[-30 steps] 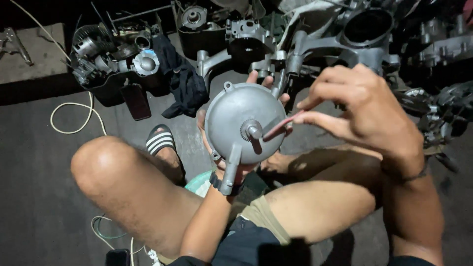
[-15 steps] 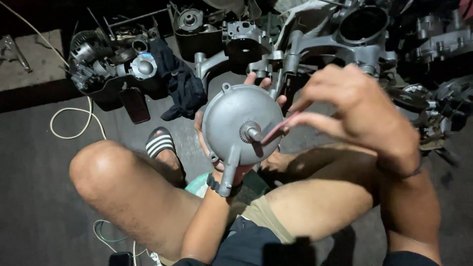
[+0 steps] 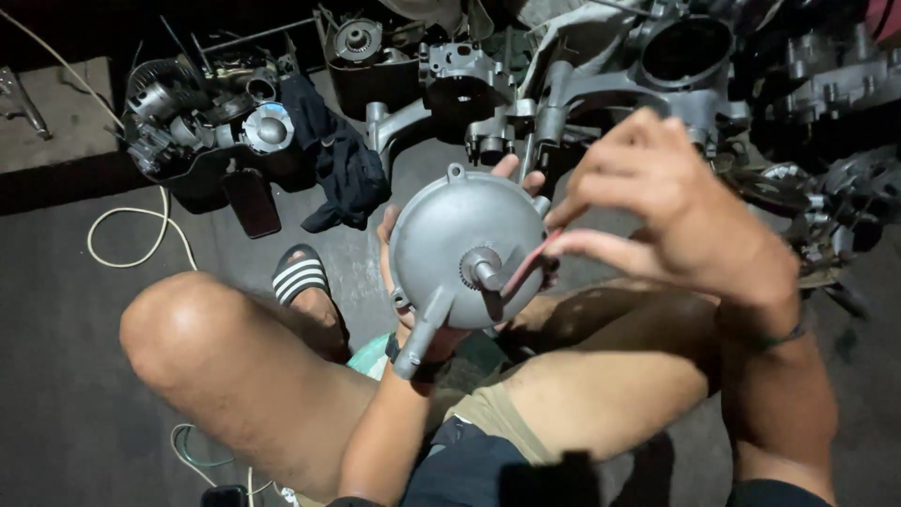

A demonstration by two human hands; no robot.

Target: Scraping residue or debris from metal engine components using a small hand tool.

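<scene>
A round grey metal engine cover point(image 3: 460, 235), with a short shaft at its centre and a tube sticking out at its lower left, is held up from behind by my left hand point(image 3: 399, 310); fingertips show over its top rim. My right hand point(image 3: 657, 207) pinches a thin reddish strip point(image 3: 527, 266) between thumb and finger, its lower end touching the base of the shaft. I sit on the floor with both knees bent beneath the cover.
Grey engine casings point(image 3: 601, 84) and other metal parts lie on the dark floor ahead. A black tub of parts point(image 3: 202, 141) stands at the left, beside a dark cloth point(image 3: 343, 169), a striped sandal point(image 3: 300, 277) and a white cable point(image 3: 131, 235).
The cover and both hands stay almost still; the right hand has shifted slightly with the reddish strip against the shaft.
</scene>
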